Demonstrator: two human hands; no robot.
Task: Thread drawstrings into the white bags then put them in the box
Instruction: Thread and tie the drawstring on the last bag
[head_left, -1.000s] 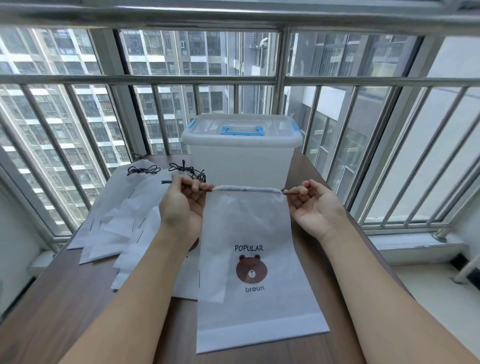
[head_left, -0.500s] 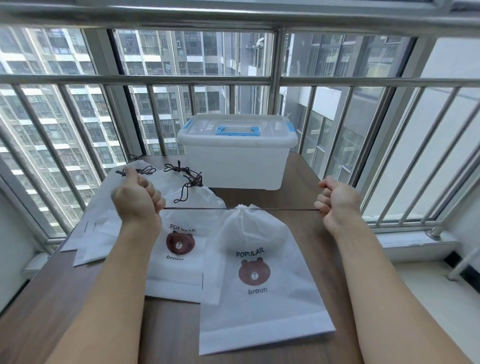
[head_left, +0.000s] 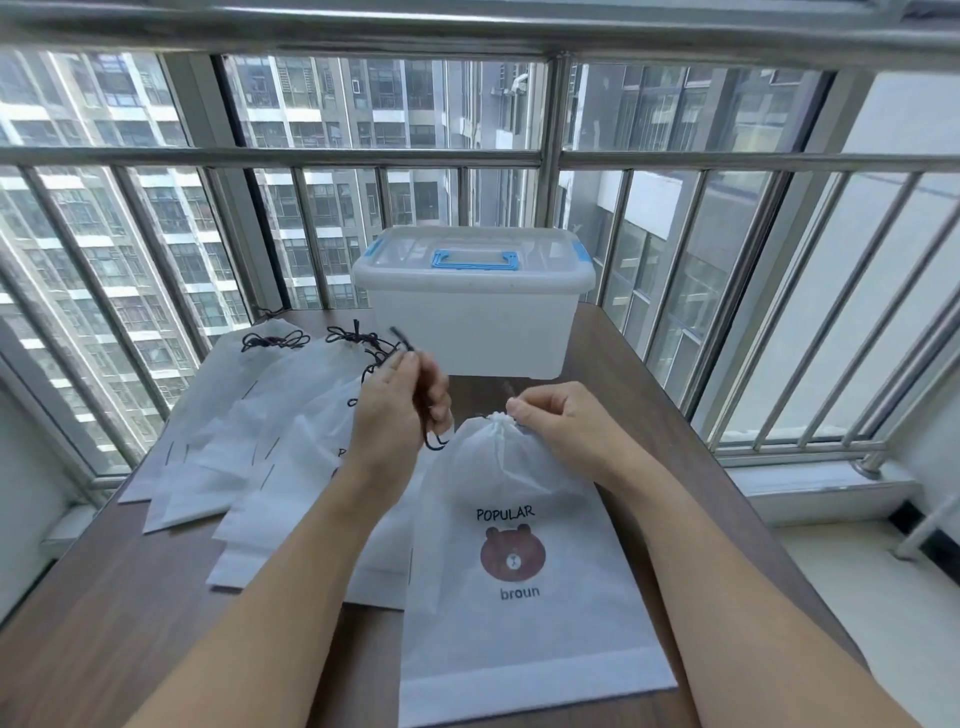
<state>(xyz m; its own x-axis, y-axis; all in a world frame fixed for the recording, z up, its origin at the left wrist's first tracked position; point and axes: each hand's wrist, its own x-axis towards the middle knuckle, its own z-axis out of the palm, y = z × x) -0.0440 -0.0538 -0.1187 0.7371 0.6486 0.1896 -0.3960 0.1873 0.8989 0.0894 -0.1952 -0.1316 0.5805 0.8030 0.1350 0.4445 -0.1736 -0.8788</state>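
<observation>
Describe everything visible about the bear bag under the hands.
The bear bag is white, thin non-woven-looking fabric, printed "POPULAR", a brown bear face and "broun". It lies flat on the table, nearest the camera, its neck cinched into a gathered pucker. The right hand pinches that neck; the left hand holds the dark drawstring beside it. A seamed band crosses its bottom. Its left edge overlaps another bag.

Brown wood table (head_left: 93, 613). Lidded white box (head_left: 475, 332), blue handle and clasps, sits at the far edge, right of centre. Bear bag (head_left: 519, 587), mouth cinched, lies flat near the near edge, right of centre. Overlapping pile of white bags (head_left: 244, 441) fans across the left half, reaching the left edge, black cords (head_left: 275, 340) at their far ends.
</observation>
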